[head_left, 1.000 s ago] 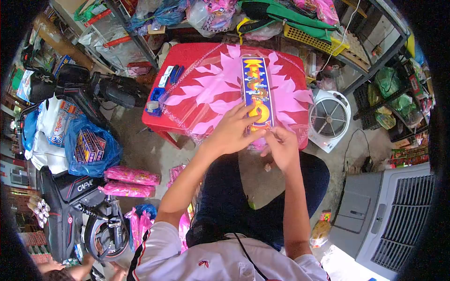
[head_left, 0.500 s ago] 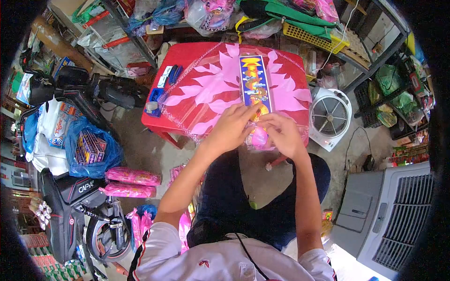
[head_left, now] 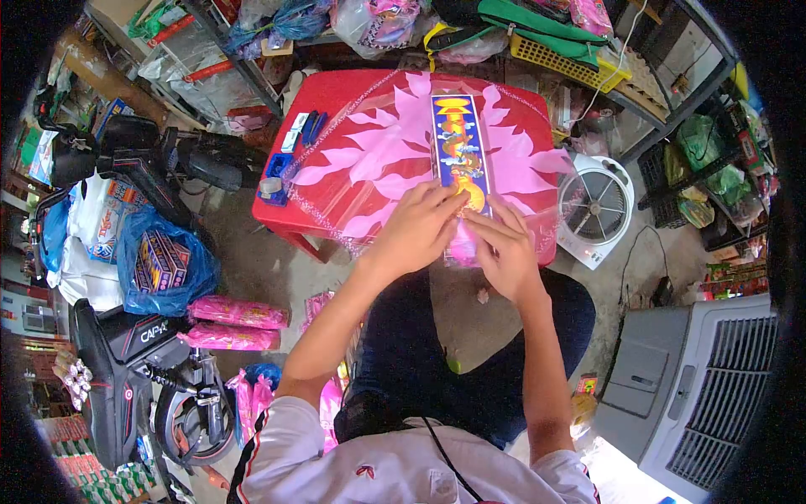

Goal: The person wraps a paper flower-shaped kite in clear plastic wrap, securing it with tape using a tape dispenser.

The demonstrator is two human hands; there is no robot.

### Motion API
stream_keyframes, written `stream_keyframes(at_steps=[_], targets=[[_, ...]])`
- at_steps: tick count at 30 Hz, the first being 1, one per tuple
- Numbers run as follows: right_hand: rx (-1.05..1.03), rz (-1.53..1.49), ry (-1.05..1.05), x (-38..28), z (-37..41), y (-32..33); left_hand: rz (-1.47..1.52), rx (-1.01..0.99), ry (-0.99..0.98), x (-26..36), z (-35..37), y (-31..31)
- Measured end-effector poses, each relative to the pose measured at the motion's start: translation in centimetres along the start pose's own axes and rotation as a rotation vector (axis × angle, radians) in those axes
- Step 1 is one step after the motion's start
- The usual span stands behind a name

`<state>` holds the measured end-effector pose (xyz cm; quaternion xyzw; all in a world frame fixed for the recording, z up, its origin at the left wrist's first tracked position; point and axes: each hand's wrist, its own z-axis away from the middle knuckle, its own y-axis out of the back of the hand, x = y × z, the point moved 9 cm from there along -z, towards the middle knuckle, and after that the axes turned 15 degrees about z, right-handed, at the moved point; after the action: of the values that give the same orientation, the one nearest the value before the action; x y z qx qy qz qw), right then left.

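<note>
A long blue and yellow printed box lies lengthwise on a clear plastic sheet with pink leaf shapes, spread over the red table. My left hand rests on the box's near end, fingers bent over its left side. Close beside it, my right hand touches the same end from the right, its fingers partly apart. The sheet's near edge is bunched pink below the fingertips. Whether either hand grips the film or the box edge is hard to make out.
On the table's left stand a blue tape dispenser and small blue and white items. A white fan is right of the table, with a grey air cooler nearer. Pink packages and a black motorbike are at left.
My right hand has turned and shifted slightly down and right, its fingers now pointing more up along the box's right side. The sheet's right part has spread outward over the fan's edge.
</note>
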<state>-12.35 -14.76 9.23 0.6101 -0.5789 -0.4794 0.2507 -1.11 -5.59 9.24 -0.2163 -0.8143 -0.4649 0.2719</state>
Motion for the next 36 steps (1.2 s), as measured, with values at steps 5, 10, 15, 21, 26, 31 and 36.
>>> stream_keyframes(at_steps=[5, 10, 15, 21, 26, 31, 36], targets=[[-0.039, -0.004, -0.013, 0.4, 0.4, -0.6, -0.035, 0.020, 0.013, -0.1, 0.1, -0.3], [-0.070, -0.065, -0.042, 0.8, 0.3, -1.0, -0.012, 0.030, -0.001, -0.4, 0.1, -0.4], [-0.100, -0.051, -0.033, 1.3, 0.0, -1.4, -0.105, -0.014, 0.006, -0.1, 0.0, -0.8], [-0.057, -0.080, -0.042, 1.7, -0.1, -1.2, -0.135, -0.023, 0.017, 0.0, 0.2, -1.3], [0.081, -0.023, -0.049, 1.9, -0.2, -0.1, -0.139, -0.026, 0.029, 0.2, -0.1, -1.3], [0.440, -0.071, -0.293, 3.1, 1.6, 6.2, -0.128, -0.020, 0.021, 0.5, 0.0, -1.1], [0.612, -0.620, -0.829, 5.5, 11.3, 4.2, -0.155, -0.001, 0.048, 1.1, -0.2, -1.2]])
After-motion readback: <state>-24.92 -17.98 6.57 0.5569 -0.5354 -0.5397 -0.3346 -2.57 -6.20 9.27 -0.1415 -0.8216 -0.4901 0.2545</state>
